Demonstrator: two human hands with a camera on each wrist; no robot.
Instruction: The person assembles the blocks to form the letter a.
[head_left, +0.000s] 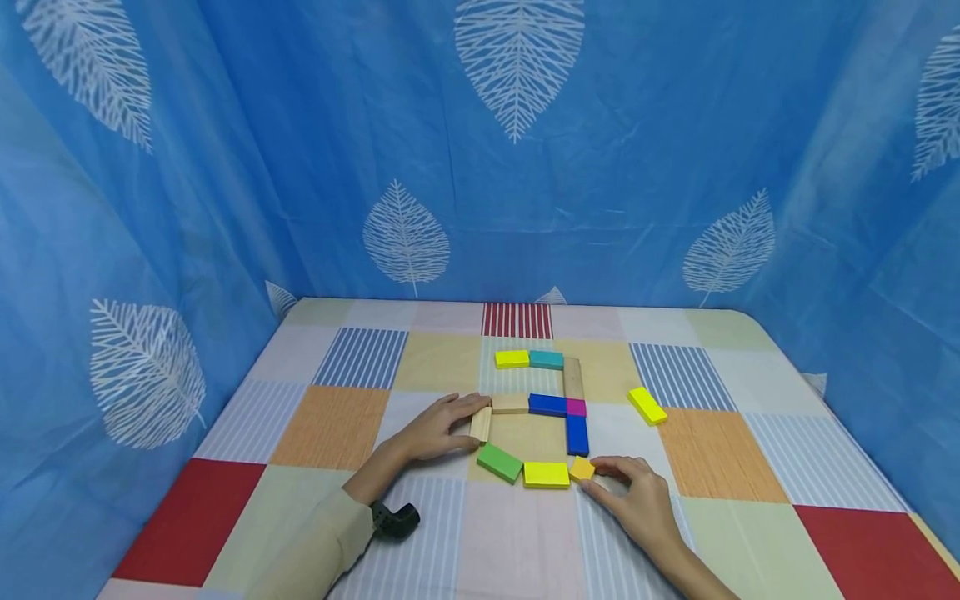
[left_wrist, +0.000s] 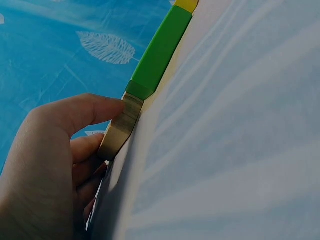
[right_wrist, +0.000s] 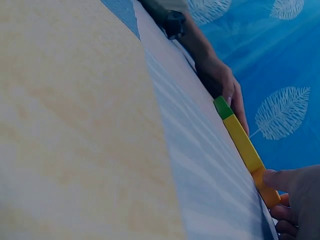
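On the surface, an orange block is pinched in the right hand, its fingers parted by the block's width. A wooden block is gripped at its ends by the left hand, the fingers set wider. Between them, a green block and a yellow block are laid.

smooth green block, grained bare-wood block, creased satiny curtain
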